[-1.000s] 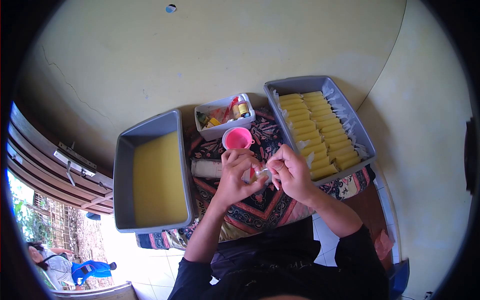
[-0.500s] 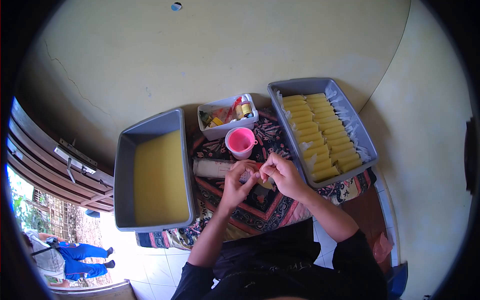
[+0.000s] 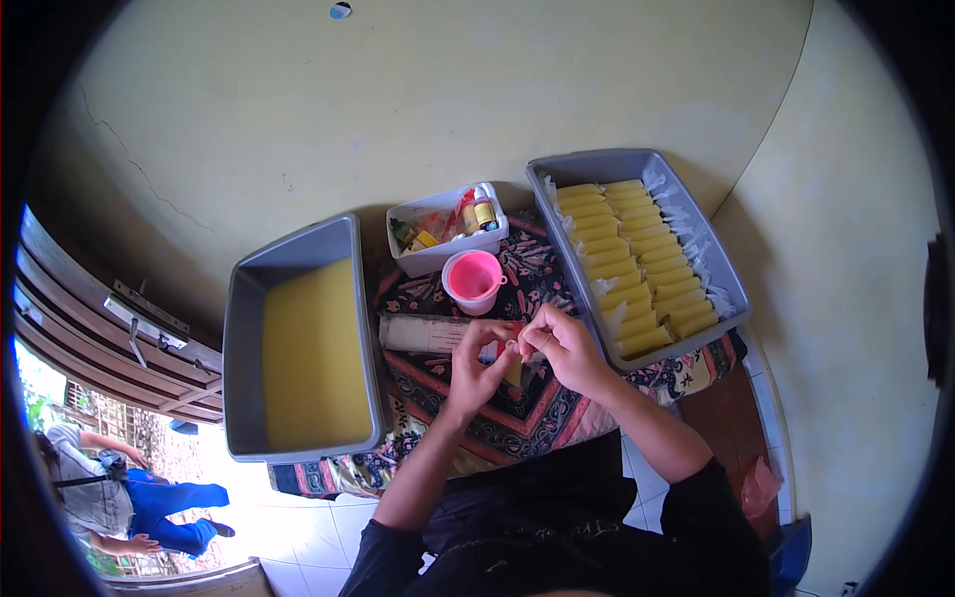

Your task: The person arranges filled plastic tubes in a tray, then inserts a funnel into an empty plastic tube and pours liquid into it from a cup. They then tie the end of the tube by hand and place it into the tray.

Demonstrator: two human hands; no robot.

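Observation:
My left hand and my right hand meet over the patterned cloth, fingertips pinched together at the top of a small clear bag with yellow content, which hangs below them, partly hidden. Just beyond my hands stands a pink funnel in a light container. A roll of clear plastic bags lies beside my left hand. To the right, a grey tub holds rows of filled yellow bags. On the left, another grey tub contains yellow liquid.
A white box with small bottles and packets stands behind the funnel, near the wall. The patterned cloth covers the table. At the far left, a person is outside the open doorway. A red plastic bag lies at the lower right.
My hands stay together, with small finger movements at the bag's top. The person outside has changed posture, with an arm now showing lower down. The camera view has shifted slightly.

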